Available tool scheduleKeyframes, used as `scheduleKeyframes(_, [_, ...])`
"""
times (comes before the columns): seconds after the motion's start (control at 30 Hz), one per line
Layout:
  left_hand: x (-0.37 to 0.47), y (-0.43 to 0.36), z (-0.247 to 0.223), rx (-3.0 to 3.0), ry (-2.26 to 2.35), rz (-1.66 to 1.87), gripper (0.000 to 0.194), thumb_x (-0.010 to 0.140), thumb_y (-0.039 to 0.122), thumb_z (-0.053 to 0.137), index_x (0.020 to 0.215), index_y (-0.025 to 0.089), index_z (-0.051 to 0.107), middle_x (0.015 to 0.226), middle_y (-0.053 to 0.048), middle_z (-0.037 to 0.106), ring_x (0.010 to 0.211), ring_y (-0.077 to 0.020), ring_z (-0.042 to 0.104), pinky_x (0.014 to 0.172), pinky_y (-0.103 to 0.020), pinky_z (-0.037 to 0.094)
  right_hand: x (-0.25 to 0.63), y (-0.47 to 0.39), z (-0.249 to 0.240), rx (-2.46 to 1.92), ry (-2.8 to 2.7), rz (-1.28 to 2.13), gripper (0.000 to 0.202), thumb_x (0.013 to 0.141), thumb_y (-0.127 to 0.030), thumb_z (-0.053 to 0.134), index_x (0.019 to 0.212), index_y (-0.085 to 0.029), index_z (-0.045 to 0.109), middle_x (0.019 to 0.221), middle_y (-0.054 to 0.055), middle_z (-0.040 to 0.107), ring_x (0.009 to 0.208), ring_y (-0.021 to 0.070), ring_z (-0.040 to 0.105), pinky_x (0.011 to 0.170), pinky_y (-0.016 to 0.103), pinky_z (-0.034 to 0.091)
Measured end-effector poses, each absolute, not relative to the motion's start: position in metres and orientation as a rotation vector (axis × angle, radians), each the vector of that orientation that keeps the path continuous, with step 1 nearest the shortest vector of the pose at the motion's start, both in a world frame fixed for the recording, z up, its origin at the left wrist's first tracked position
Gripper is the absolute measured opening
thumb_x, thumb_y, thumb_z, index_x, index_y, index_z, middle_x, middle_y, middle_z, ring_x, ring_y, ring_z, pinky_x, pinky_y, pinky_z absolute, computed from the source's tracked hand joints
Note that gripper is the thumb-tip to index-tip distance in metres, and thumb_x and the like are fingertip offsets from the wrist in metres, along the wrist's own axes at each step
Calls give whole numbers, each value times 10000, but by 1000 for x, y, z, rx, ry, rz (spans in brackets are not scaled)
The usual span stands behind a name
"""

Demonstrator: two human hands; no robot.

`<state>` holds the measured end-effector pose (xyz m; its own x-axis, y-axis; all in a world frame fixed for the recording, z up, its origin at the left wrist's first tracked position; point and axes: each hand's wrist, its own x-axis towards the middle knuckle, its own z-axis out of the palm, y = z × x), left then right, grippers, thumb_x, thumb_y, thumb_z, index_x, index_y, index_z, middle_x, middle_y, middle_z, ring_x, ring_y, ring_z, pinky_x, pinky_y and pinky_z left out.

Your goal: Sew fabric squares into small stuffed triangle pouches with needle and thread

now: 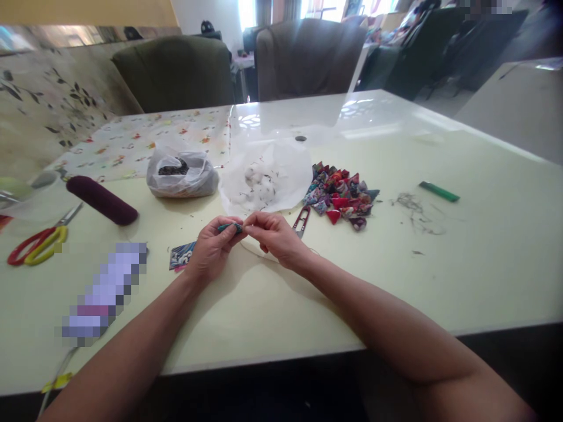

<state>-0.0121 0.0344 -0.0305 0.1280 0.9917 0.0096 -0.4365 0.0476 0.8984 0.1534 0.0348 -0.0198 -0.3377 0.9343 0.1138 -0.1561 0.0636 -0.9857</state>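
Between finger and thumb, my left hand point(212, 245) grips a small teal piece of fabric point(229, 228). My right hand point(273, 237) is closed in a pinch at the right end of that piece; whatever its fingertips hold is too small to make out. Beyond both hands lies a white plastic sheet point(288, 193) with white stuffing point(260, 183) and dark bits on it. Red thread snips point(301, 221) rest just past my right hand. Beside my left wrist, a patterned blue fabric piece point(180, 256) lies partly hidden. A heap of small stuffed fabric triangles point(341, 196) sits to the right.
On the left are red and yellow scissors point(46, 240), a dark purple roll point(102, 200), a blurred-out device with a cable point(105, 293) and a plastic bag point(182, 176). A green cutter point(438, 191) and thread scraps point(416, 211) lie right. Chairs point(308, 61) stand behind the table.
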Motion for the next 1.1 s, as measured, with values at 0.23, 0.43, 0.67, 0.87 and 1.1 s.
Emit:
scheduleKeyframes(0.23, [-12, 37, -32, 827, 849, 1303, 255, 609, 258, 920, 745, 154, 731, 843, 0, 670, 751, -81, 630, 737, -184, 562, 157, 37, -16, -979, -1629, 1080, 163, 831, -285, 576, 719, -167, 588, 636, -28, 515, 633, 100, 434, 627, 240, 337])
scheduleKeyframes(0.43, [-12, 38, -31, 809, 899, 1328, 288, 579, 264, 930, 756, 156, 730, 813, -8, 684, 745, -101, 638, 749, -221, 565, 160, 34, -11, -1027, -1747, 877, 159, 854, -232, 539, 724, -163, 599, 617, -32, 513, 605, 94, 419, 623, 238, 321])
scheduleKeyframes(0.67, [-12, 36, -30, 836, 897, 1317, 286, 587, 258, 924, 769, 149, 733, 813, -11, 677, 747, -99, 633, 753, -221, 563, 161, 34, -10, -1045, -1782, 862, 155, 859, -216, 542, 729, -165, 610, 624, -28, 536, 618, 98, 444, 636, 234, 335])
scheduleKeyframes(0.87, [-10, 35, -28, 849, 899, 1303, 297, 570, 260, 934, 764, 152, 737, 803, -7, 666, 750, -97, 622, 756, -215, 562, 160, 35, -11, -1046, -1782, 871, 152, 852, -223, 539, 722, -168, 596, 633, -25, 536, 633, 103, 457, 644, 244, 334])
scheduleKeyframes(1.1, [-9, 34, -30, 870, 890, 1283, 265, 598, 267, 923, 740, 155, 730, 870, -4, 666, 779, -96, 624, 775, -218, 561, 158, 36, -13, -906, -1523, 1210, 159, 838, -309, 558, 750, -177, 557, 682, -30, 517, 671, 105, 451, 667, 244, 365])
